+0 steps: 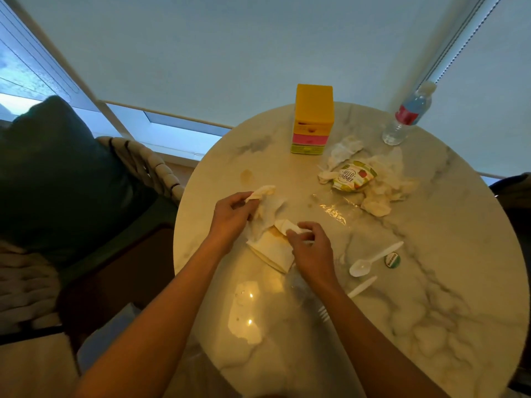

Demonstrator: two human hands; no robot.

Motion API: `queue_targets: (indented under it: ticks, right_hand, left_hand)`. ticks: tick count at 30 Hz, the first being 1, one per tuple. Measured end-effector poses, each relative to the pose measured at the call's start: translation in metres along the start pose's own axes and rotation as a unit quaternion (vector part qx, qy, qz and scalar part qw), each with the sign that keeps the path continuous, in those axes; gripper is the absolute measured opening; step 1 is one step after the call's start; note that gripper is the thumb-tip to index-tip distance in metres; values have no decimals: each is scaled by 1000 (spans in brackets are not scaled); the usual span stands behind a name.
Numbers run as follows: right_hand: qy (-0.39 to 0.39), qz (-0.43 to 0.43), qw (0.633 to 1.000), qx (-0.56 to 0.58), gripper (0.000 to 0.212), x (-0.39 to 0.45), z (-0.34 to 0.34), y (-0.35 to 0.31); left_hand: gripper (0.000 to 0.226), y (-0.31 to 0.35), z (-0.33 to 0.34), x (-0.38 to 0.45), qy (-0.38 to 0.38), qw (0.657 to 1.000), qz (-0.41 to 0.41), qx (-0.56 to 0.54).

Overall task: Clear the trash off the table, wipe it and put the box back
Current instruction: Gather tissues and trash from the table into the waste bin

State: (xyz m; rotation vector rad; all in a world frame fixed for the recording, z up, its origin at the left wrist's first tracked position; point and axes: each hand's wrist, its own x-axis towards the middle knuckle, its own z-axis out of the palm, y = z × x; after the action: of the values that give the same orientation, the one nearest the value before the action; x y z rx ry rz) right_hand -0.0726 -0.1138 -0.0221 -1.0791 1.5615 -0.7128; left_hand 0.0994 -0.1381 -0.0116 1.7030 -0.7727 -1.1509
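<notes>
On the round marble table [431, 282], my left hand [230, 216] grips a crumpled white napkin [268, 209] at its upper left end. My right hand [309, 248] pinches another bit of the same paper over a folded napkin [270, 249] lying flat. A yellow, pink and green box [312, 119] stands at the far side. To its right lies a heap of crumpled tissues [382, 193] with a "Hello Summer" paper cup [355, 176] on its side.
A water bottle [408, 114] stands at the far right. A white plastic spoon [373, 259], a knife [362, 286], a fork [323, 311], a round green lid [392, 259] and clear plastic wrap [333, 209] lie near my right hand. A brown stain [246, 176] marks the table. A chair [71, 182] stands left.
</notes>
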Motion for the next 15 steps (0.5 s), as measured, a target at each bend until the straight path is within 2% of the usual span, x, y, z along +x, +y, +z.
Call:
queue_targets:
  ticks: [3,4,9,15]
  right_hand:
    - [-53,-11,998,18,47,0,10,-16]
    - [-64,-15,997,28,49,0,12,-20]
    - [-106,-42,992,58,28,-7,6,-30]
    - [-105,-37,993,49,21,-14,-7,-23]
  left_hand:
    - [13,8,3,-18,-43,997,-40,-55]
    - [14,10,4,-23,-57,995,-49,-66]
    - [17,6,3,-37,-88,987,-73,-114]
    - [18,-8,-2,-45,-85,980,-90,-156]
